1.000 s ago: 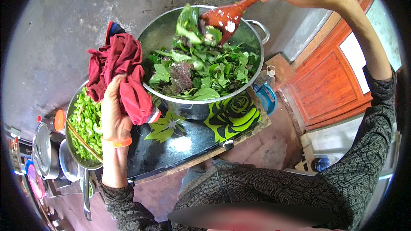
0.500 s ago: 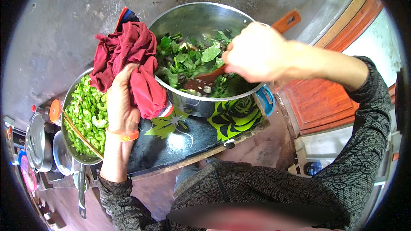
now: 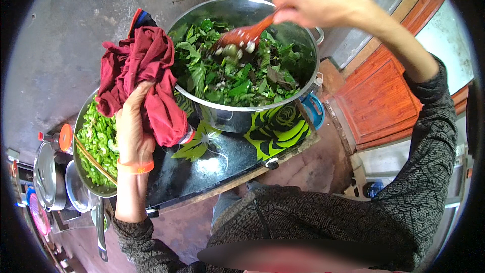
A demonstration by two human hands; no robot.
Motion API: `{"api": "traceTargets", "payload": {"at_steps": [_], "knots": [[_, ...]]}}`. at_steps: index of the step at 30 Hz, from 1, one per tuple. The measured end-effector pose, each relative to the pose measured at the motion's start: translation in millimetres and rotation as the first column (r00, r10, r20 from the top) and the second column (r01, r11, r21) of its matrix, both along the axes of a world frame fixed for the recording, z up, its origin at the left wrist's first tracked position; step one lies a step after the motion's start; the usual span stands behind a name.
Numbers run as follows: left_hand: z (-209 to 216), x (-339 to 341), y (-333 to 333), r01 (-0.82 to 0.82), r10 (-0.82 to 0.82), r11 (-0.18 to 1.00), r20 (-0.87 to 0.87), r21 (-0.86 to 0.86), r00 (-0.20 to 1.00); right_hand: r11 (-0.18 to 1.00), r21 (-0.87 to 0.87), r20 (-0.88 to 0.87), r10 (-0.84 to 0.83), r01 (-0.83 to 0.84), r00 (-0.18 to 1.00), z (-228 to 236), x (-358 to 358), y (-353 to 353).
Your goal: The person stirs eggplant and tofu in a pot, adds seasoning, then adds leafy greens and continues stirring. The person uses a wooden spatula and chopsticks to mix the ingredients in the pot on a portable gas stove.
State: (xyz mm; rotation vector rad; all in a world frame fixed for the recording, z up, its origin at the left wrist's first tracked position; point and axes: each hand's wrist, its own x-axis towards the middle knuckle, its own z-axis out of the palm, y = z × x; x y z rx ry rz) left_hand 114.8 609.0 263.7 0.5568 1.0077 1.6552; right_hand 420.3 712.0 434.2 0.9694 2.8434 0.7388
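My right hand (image 3: pixel 316 1) is closed round the handle of a reddish-brown wooden spatula (image 3: pixel 247 34). Its broad blade is tilted over the leaves, with pale bits on it, some in mid-fall. Chopped dark green leaves (image 3: pixel 242 81) fill the bottom of a large steel pot (image 3: pixel 222 107) on the black glass stove. A crumpled dark red cloth (image 3: pixel 144 55) hangs against the pot's left side, gripped by my left hand (image 3: pixel 134 126). The cloth hides some of those fingers and the pot's rim there.
Left of the cloth is a frying pan (image 3: pixel 96 192) of sliced green vegetables with chopsticks (image 3: pixel 95 161) across it. The stove (image 3: pixel 217 177) has green flower patterns. Lidded pots (image 3: pixel 46 177) stand farther left. Reddish wooden panelling (image 3: pixel 381 103) is at the right, a grey wall behind.
My right hand has lifted up and away, raising the spatula blade out of the leaves. Pale bits now drop from it. My left hand and the cloth have shifted slightly left.
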Motion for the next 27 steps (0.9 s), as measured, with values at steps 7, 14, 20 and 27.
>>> {"api": "traceTargets", "payload": {"at_steps": [7,14,20,27], "knots": [[13,-4,10,0.002,0.020,0.997,-0.263,0.083,0.965,0.946,0.312,0.383,-0.039,-0.090,0.923,39,-7,30],[13,-20,23,0.110,-0.105,0.994,-0.177,0.019,0.979,1.000,0.004,0.548,-0.016,0.017,0.836,-37,9,40],[5,-16,24,0.050,-0.042,0.998,-0.232,0.025,0.972,0.940,-0.288,0.445,-0.039,0.184,0.895,-20,-1,12],[5,-19,24,0.088,-0.086,0.996,-0.216,0.001,0.973,0.760,-0.514,0.392,-0.205,0.398,0.897,-41,0,6]]}}
